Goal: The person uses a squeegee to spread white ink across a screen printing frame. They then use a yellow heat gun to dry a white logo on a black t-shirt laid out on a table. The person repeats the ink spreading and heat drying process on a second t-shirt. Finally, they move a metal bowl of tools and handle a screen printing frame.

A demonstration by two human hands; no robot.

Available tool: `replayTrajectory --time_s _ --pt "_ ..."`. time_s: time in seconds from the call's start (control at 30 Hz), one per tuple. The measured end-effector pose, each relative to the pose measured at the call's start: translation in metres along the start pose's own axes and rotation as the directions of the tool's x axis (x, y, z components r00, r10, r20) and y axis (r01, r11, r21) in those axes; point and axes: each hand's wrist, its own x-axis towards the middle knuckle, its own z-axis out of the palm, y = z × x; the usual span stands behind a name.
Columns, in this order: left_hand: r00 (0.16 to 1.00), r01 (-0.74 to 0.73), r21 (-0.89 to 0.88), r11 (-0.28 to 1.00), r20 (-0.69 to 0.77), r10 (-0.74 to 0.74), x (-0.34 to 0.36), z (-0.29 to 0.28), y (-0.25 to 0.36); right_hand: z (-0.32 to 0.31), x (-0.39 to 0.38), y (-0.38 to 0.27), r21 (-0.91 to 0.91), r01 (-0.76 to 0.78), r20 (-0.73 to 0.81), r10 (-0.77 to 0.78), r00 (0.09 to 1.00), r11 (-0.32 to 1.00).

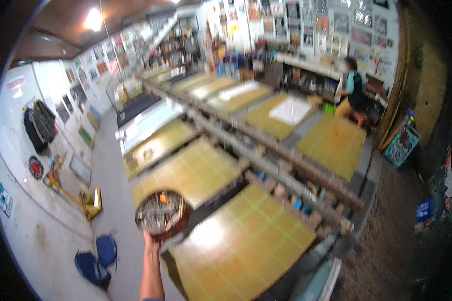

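My left hand [152, 238] reaches up from the lower edge and grips a round, reddish-brown open tin [176, 232] by its near side. Inside lies a jumble of thin, greyish, stick-like pieces [158, 213] and a small orange item [163, 198]; blur hides what kind they are. The tin is held in the air, in front of the corner of a yellowish board [191, 170] marked with green grid lines. A larger, similar board [246, 241] lies to the right of my forearm. My right hand is out of view.
Long wooden rails [266, 160] run between two rows of boards. White sheets [290, 110] lie on the far row. A person [355, 93] is at the back right. Dark blue chair [93, 268] and yellow-framed item [94, 203] stand along the left.
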Motion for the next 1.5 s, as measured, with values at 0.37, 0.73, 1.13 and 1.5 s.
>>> replayTrajectory --time_s 0.37,0.73,1.13,1.5 --pt "0.975 -0.219 -0.474 0.853 -0.148 0.168 -0.038 0.050 -0.081 -0.039 0.015 0.044 0.193 0.089 -0.038 -0.083 0.996 0.977" --pt "0.977 -0.159 -0.423 0.892 -0.198 0.080 0.010 -0.023 -0.117 -0.044 0.022 0.089 0.456 0.195 -0.084 -0.177 0.981 0.868" --pt "0.936 -0.284 -0.123 0.951 -0.249 0.247 -0.076 0.214 -0.158 -0.179 0.055 0.075 0.166 -0.325 0.256 0.278 0.926 0.931" --pt "0.952 -0.287 -0.161 0.944 -0.155 0.263 -0.216 0.500 -0.295 -0.312 0.246 0.139 0.070 -0.138 0.082 0.132 0.988 0.988"
